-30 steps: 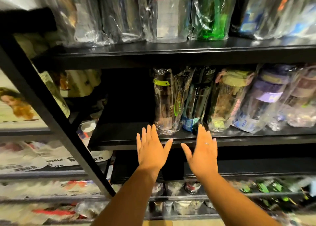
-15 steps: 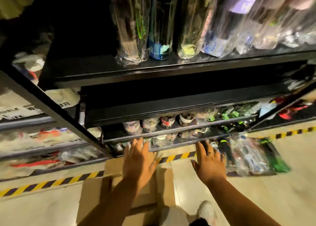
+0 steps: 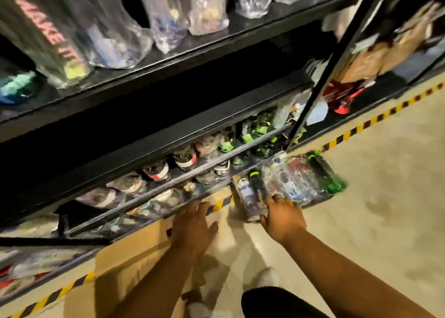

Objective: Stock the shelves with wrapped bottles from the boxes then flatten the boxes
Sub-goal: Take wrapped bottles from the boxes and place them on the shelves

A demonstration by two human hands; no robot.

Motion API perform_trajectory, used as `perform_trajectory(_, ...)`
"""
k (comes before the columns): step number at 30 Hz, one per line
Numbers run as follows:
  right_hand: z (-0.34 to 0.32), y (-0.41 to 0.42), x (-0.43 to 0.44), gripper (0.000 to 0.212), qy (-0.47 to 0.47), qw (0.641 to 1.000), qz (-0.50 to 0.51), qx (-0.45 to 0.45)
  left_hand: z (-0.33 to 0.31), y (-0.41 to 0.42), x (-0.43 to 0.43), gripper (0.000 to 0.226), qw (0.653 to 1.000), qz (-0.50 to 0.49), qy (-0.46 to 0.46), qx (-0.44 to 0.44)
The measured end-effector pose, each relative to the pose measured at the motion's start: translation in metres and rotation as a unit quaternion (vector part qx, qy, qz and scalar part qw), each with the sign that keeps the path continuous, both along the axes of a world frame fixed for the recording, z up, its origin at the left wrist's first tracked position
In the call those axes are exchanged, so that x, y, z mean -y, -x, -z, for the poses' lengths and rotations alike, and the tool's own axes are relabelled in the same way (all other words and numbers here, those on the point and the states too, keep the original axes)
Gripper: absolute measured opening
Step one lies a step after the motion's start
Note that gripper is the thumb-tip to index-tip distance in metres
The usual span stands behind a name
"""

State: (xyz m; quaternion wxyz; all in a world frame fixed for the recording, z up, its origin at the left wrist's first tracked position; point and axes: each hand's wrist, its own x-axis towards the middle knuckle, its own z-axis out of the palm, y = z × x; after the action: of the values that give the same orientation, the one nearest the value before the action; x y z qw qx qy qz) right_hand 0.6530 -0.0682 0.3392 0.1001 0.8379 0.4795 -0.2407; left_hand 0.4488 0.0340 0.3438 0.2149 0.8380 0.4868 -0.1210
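Clear plastic wrap catches the light on a heap of wrapped bottles (image 3: 296,185) lying on the pale floor (image 3: 375,197), right at the foot of the black shelves (image 3: 168,137). One bottle in the heap has a green end, another a dark body with a lime cap. The person's right hand (image 3: 283,217) is stretched down to the near edge of that heap, fingertips on the plastic. From where the camera looks, the back of the hand hides the fingers, so I cannot tell whether it has hold of a bottle or only touches it.

Off to that hand's left, with bare floor between them, the left hand (image 3: 192,226) hangs with fingers straight and thumb spread, holding nothing. Below and to the left of it lies a brown cardboard box (image 3: 125,260). Just past its fingertips runs a yellow and black floor stripe (image 3: 222,203), which follows the base of the shelving.

Beyond both hands, the low shelves carry rows of small wrapped bottles with red, white and green bands (image 3: 183,159). Higher up stand taller wrapped bottles (image 3: 168,28), among them a dark one with pink lettering (image 3: 48,35). Near the person's body a white shoe (image 3: 267,279) rests on the floor.
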Motion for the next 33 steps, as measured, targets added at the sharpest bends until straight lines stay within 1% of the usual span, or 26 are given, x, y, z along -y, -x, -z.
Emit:
perform_trajectory(2, -0.002, -0.042, 0.02, 0.051, -0.008, 0.999, 0.03, -0.008, -0.008, -0.054, 0.013, 0.066, 0.999, 0.037, 0.026, 0.008)
perform_trajectory(4, -0.002, -0.078, 0.034, 0.052, -0.027, 0.997, 0.065, -0.023, -0.015, -0.103, 0.021, 0.066, 0.996, 0.078, 0.032, 0.024)
perform_trajectory(8, 0.004, -0.129, 0.052, 0.056, -0.053, 0.992, 0.109, -0.041, -0.009, -0.172, 0.023, 0.066, 0.988, 0.143, 0.041, 0.034)
perform_trajectory(12, 0.022, -0.168, 0.061, 0.055, -0.041, 0.989, 0.142, -0.028, 0.01, -0.22, 0.013, 0.064, 0.983, 0.176, 0.051, 0.03)
perform_trajectory(15, 0.045, -0.193, 0.047, 0.056, -0.028, 0.985, 0.166, -0.04, 0.036, -0.25, -0.004, 0.062, 0.982, 0.169, 0.076, 0.025)
perform_trajectory(18, 0.086, -0.211, 0.023, 0.058, -0.019, 0.981, 0.182, -0.067, 0.079, -0.281, -0.025, 0.062, 0.982, 0.156, 0.105, 0.022)
perform_trajectory(21, 0.132, -0.225, 0.005, 0.061, -0.022, 0.973, 0.216, -0.082, 0.126, -0.308, -0.042, 0.062, 0.979, 0.15, 0.136, 0.001)
perform_trajectory(24, 0.197, -0.249, -0.011, 0.061, -0.04, 0.96, 0.26, -0.095, 0.188, -0.335, -0.057, 0.067, 0.972, 0.169, 0.159, -0.022)
perform_trajectory(27, 0.271, -0.28, -0.019, 0.061, -0.064, 0.948, 0.291, -0.11, 0.252, -0.361, -0.068, 0.07, 0.969, 0.189, 0.153, -0.037)
perform_trajectory(30, 0.33, -0.316, -0.015, 0.058, -0.12, 0.941, 0.31, -0.059, 0.307, -0.378, -0.07, 0.071, 0.977, 0.132, 0.166, -0.021)
perform_trajectory(33, 0.373, -0.366, -0.007, 0.062, -0.105, 0.942, 0.32, -0.005, 0.348, -0.389, -0.059, 0.067, 0.983, 0.115, 0.144, 0.012)
